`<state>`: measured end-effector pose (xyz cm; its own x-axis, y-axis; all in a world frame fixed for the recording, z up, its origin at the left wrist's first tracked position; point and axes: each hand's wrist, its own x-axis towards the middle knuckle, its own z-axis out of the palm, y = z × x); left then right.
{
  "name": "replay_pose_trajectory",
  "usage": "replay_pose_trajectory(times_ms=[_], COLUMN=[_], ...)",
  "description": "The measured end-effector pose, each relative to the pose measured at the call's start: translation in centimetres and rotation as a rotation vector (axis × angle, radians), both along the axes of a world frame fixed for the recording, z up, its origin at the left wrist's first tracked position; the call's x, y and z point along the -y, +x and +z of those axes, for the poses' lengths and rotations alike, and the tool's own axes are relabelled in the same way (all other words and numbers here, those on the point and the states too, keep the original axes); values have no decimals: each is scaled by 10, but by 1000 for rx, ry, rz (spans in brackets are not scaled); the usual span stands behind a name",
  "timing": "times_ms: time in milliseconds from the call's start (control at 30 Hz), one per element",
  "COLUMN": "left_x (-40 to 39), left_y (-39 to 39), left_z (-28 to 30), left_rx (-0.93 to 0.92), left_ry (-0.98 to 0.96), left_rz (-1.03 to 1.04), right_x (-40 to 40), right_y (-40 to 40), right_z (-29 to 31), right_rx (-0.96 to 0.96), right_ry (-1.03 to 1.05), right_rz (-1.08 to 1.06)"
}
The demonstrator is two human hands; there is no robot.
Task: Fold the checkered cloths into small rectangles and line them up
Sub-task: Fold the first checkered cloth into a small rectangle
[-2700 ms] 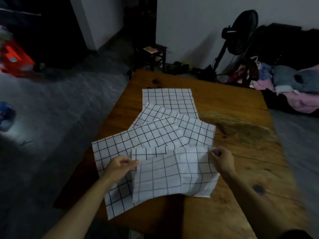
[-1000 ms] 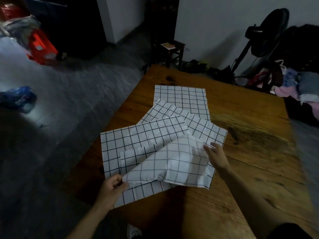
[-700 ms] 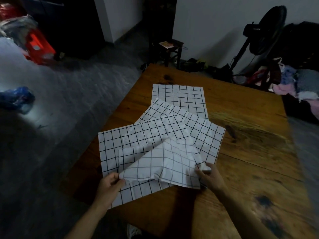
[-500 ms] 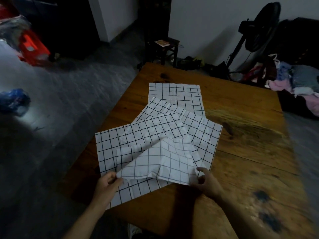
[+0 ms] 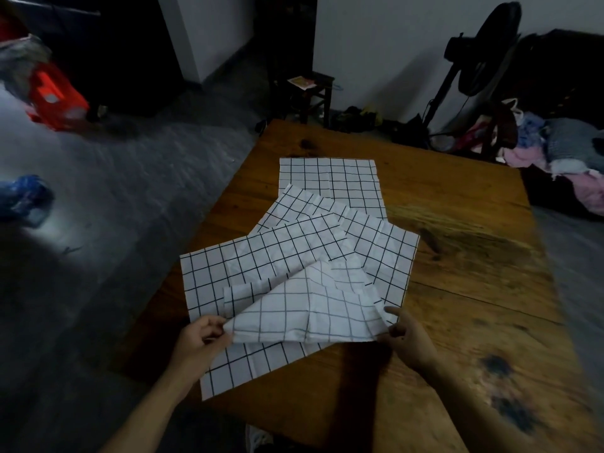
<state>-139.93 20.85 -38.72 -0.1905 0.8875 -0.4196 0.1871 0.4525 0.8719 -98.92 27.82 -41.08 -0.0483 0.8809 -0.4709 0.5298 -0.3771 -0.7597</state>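
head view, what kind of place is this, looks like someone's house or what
Probably a room in a home, dimly lit. A standing fan leans by the wall, a pile of clothes lies at the right, and a small wooden stool stands beyond the wooden table.

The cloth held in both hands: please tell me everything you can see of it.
The held cloth is white fabric with a thin dark grid, creased and partly folded over itself. The left hand pinches its near left corner; the right hand touches its near right corner. It lies nearest the person on the spread cloths, on the wooden table.
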Motion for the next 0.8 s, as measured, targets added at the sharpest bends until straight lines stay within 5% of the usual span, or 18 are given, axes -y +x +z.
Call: replay_pose_trajectory(times_ms=[400, 567, 800], left_x=[22, 30, 24], left_y=[-5, 4, 8], left_z=[-10, -20, -4], left_rx=[-23, -252, -606], left_ry=[-43, 18, 386], left_rz=[-199, -187, -164], right_x=[-5, 6, 4], right_y=[6, 0, -7], right_z=[1, -1, 2], right_rx=[36, 160, 281], right_ry=[101, 145, 317], right_rz=[163, 246, 146])
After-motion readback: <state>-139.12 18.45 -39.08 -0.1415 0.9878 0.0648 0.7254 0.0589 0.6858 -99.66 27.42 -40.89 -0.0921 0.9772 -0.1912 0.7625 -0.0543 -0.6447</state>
